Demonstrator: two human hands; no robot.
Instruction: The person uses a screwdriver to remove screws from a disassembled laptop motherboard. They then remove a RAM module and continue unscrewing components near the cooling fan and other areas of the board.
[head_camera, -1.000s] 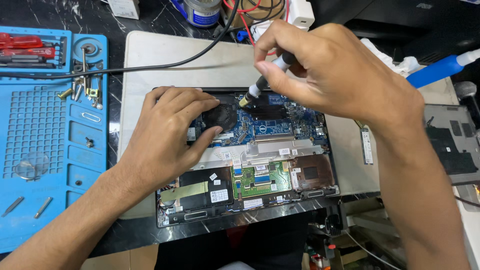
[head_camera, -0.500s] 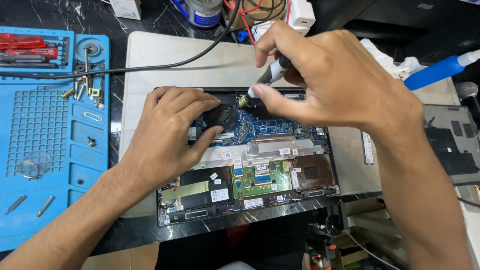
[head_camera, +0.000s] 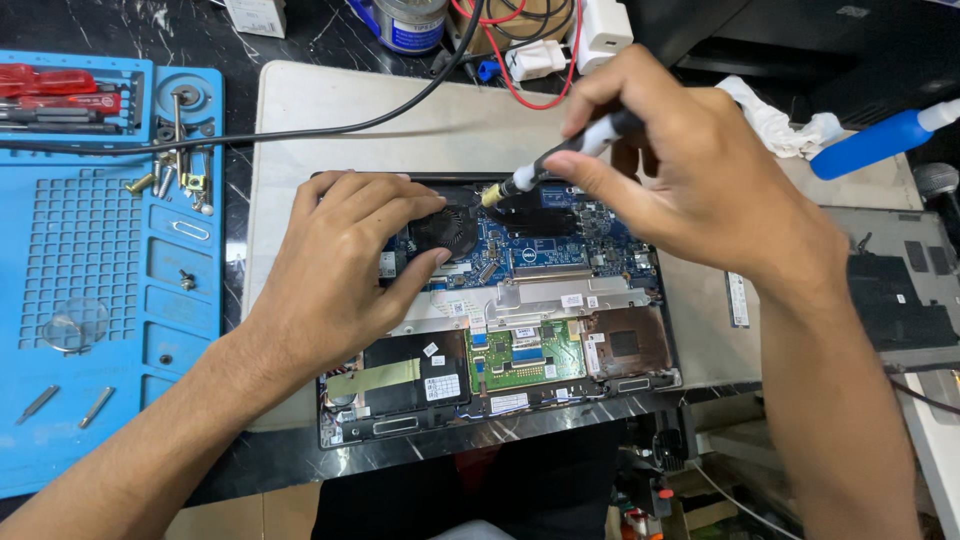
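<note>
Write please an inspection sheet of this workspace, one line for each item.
Surface: dark marbled bench with a beige mat.
Job's things: opened laptop, boards and fan exposed; screwdriver tip at the board.
Clutter: blue repair mat with loose screws, white cloth, blue bottle.
Grippers: left hand rests on the fan; right hand grips the screwdriver.
Cables: black cable across the beige mat; red wires.
Surroundings: nothing seen.

Bright even overhead light, soft shadows, sharp focus, slight edge distortion
</note>
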